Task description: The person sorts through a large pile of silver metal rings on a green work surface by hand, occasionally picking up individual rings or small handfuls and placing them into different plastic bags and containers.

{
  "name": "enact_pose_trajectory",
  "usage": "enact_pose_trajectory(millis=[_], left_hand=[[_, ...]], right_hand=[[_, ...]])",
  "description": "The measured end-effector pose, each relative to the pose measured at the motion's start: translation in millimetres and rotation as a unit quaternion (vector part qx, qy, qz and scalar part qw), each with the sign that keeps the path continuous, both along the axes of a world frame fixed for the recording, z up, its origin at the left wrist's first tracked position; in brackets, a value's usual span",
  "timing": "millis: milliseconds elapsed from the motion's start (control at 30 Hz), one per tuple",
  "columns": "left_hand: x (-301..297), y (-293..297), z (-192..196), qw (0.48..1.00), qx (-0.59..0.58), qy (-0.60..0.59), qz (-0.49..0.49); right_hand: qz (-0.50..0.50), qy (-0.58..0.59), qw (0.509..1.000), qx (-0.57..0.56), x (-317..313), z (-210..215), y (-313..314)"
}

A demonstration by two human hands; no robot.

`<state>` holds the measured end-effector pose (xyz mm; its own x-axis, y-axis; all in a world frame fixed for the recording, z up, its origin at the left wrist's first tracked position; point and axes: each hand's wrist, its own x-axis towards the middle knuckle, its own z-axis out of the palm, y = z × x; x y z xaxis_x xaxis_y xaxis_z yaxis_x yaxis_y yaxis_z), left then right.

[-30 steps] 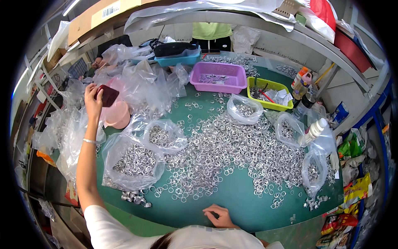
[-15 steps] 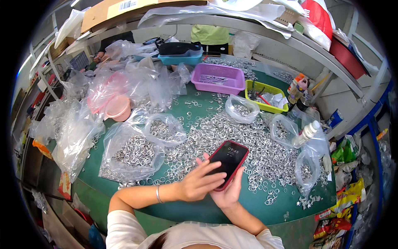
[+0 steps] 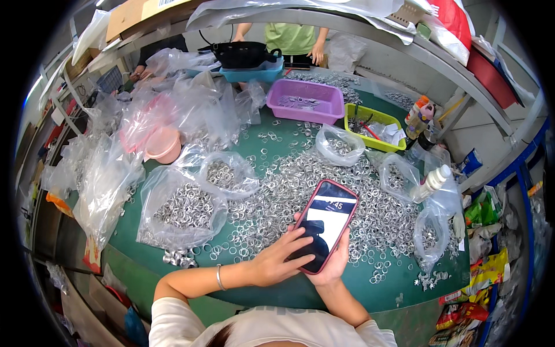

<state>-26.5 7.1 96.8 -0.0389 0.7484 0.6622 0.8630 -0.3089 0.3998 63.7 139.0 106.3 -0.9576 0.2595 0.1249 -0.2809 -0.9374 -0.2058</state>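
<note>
A smartphone in a dark red case is tilted above the table, its screen lit with a bright picture. My right hand holds it from beneath, thumb along the right edge and fingertips showing at the left edge. My left hand, with a silver bangle on its wrist, has its fingers stretched over the lower left of the screen. Whether those fingertips touch the glass I cannot tell. Beneath and beyond the phone spreads a heap of small silver metal rings on the green table.
Clear plastic bags of rings stand left, with smaller ring-filled bags at right. Farther back are a pink tub, purple basin, lime-green basket and white bottle. Across the table stands a person in a green shirt.
The phone's screen has gone from dark to bright, and the phone has shifted slightly right. Across the table, the other person's arms have come into view by a black bag, which now stands taller.
</note>
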Motion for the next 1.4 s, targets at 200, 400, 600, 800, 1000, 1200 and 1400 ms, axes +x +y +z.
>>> enact_pose_trajectory(millis=[200,400,600,800,1000,1200,1400], left_hand=[[22,-15,-4,0.958,0.03,-0.236,0.161],[24,-25,-11,0.809,-0.024,-0.587,0.019],[19,-32,-4,0.718,-0.068,-0.691,-0.047],[18,-32,-2,0.722,-0.051,-0.687,-0.059],[15,-30,-4,0.718,-0.041,-0.694,-0.031],[6,-37,2,0.688,-0.012,-0.726,0.002],[-55,-46,48,0.66,0.125,-0.74,0.024]], right_hand=[[0.011,-0.036,0.998,-0.051,-7,0,2],[0.019,-0.057,0.998,0.024,-9,-5,0],[0.027,-0.046,0.997,0.06,-14,-4,-6],[0.052,-0.047,0.997,0.014,-18,-4,-6],[0.061,-0.037,0.996,0.055,-24,-2,-3],[0.021,-0.153,0.988,-0.026,-20,-12,-13],[0.038,-0.161,0.967,0.195,2,-54,5]])
